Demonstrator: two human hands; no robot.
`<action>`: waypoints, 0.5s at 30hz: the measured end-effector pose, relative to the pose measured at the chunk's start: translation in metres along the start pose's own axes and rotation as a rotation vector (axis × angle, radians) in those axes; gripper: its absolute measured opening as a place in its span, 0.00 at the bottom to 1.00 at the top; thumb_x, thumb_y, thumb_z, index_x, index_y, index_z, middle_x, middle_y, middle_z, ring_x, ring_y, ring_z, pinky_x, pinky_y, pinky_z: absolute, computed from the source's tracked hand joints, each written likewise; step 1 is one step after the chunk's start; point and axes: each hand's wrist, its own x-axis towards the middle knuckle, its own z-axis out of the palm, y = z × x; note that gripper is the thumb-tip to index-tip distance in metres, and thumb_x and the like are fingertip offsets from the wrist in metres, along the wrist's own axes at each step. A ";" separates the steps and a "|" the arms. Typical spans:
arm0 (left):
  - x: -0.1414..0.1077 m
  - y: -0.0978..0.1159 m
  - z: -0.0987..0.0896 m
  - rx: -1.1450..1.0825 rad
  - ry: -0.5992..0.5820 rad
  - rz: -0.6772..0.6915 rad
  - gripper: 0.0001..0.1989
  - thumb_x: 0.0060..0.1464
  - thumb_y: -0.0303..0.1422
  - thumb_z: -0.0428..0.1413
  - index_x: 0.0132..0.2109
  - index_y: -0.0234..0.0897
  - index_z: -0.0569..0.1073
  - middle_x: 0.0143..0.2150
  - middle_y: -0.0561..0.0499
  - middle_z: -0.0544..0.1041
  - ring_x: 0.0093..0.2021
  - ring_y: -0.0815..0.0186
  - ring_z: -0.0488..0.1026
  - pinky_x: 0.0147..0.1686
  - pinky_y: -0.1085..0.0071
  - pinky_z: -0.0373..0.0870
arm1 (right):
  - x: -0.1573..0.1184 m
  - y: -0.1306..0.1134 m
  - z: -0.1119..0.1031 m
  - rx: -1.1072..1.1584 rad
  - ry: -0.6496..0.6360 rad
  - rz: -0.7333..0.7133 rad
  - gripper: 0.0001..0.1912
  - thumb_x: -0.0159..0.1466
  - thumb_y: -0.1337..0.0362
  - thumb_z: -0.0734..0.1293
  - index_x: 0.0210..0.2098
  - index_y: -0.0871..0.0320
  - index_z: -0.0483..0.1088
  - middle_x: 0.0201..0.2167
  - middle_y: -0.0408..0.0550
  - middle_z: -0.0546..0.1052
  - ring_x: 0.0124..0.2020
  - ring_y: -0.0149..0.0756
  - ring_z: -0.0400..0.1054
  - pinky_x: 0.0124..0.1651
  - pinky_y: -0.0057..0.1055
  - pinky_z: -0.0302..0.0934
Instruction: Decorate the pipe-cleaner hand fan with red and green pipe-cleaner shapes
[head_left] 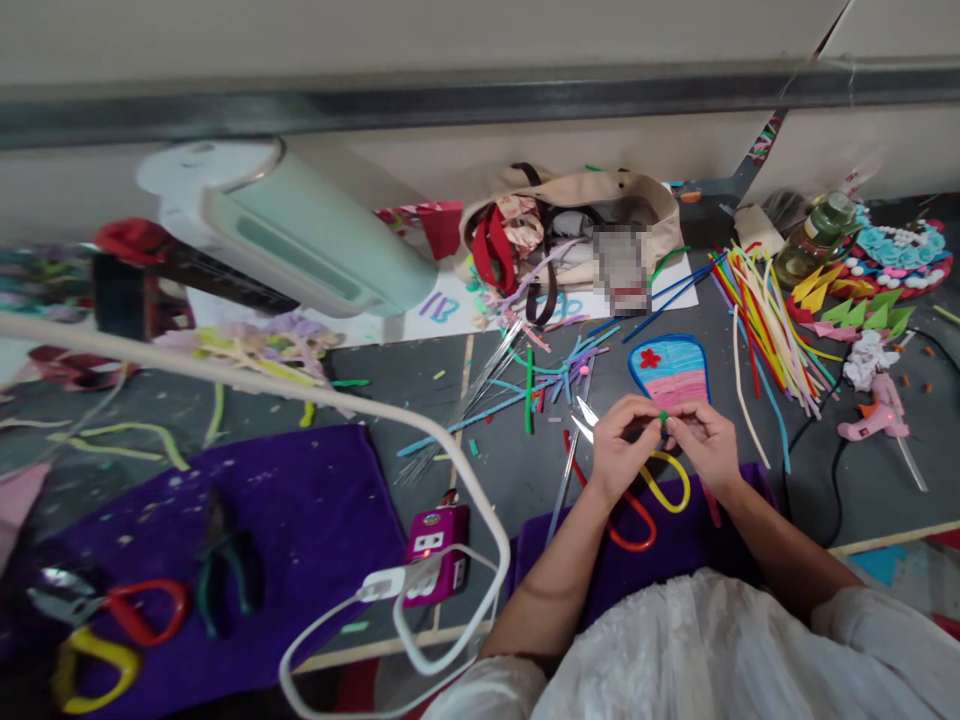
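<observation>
My left hand (626,440) and my right hand (703,440) meet at the fingertips, both pinching a small green piece (663,416) between them. Just beyond the fingers lies a blue and pink striped shape (671,367) with a dark blue edge and a red flower (650,358) on it. Scissors (632,525) with one red and one yellow handle rest under and beside my hands, their blades pointing up and left past my left hand. Part of the striped shape is covered by my fingers.
Colourful pipe cleaners (772,320) and a pink glue gun (877,410) lie at right. A cloth bag (660,205) stands behind. A purple power socket (442,545) with white cables is at left, near a purple cloth (315,500) bearing pliers (225,565) and more scissors (154,612).
</observation>
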 end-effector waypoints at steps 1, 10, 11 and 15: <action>0.000 0.000 0.000 0.001 -0.001 -0.002 0.03 0.56 0.29 0.59 0.34 0.36 0.76 0.34 0.49 0.76 0.35 0.67 0.74 0.34 0.72 0.71 | 0.000 0.000 0.000 -0.002 0.000 0.000 0.12 0.57 0.53 0.72 0.33 0.55 0.73 0.26 0.41 0.75 0.21 0.27 0.71 0.25 0.25 0.70; 0.000 0.000 0.000 0.003 -0.001 -0.005 0.03 0.56 0.31 0.59 0.34 0.36 0.76 0.34 0.48 0.76 0.35 0.67 0.74 0.33 0.72 0.71 | 0.000 0.001 0.000 -0.013 0.003 -0.009 0.13 0.58 0.52 0.72 0.33 0.55 0.73 0.26 0.41 0.75 0.20 0.28 0.71 0.24 0.25 0.70; 0.000 0.000 0.000 0.004 -0.001 -0.003 0.03 0.56 0.31 0.59 0.34 0.36 0.76 0.34 0.48 0.76 0.35 0.67 0.74 0.33 0.72 0.71 | 0.000 0.001 0.000 -0.015 0.001 -0.009 0.13 0.58 0.52 0.72 0.33 0.55 0.73 0.26 0.41 0.75 0.20 0.28 0.71 0.24 0.25 0.70; 0.000 0.000 0.000 0.011 -0.003 -0.007 0.03 0.56 0.30 0.59 0.34 0.36 0.76 0.34 0.48 0.76 0.35 0.67 0.74 0.34 0.72 0.71 | 0.000 0.001 0.000 -0.003 0.006 0.002 0.13 0.57 0.52 0.72 0.33 0.55 0.73 0.27 0.42 0.76 0.20 0.28 0.71 0.24 0.25 0.70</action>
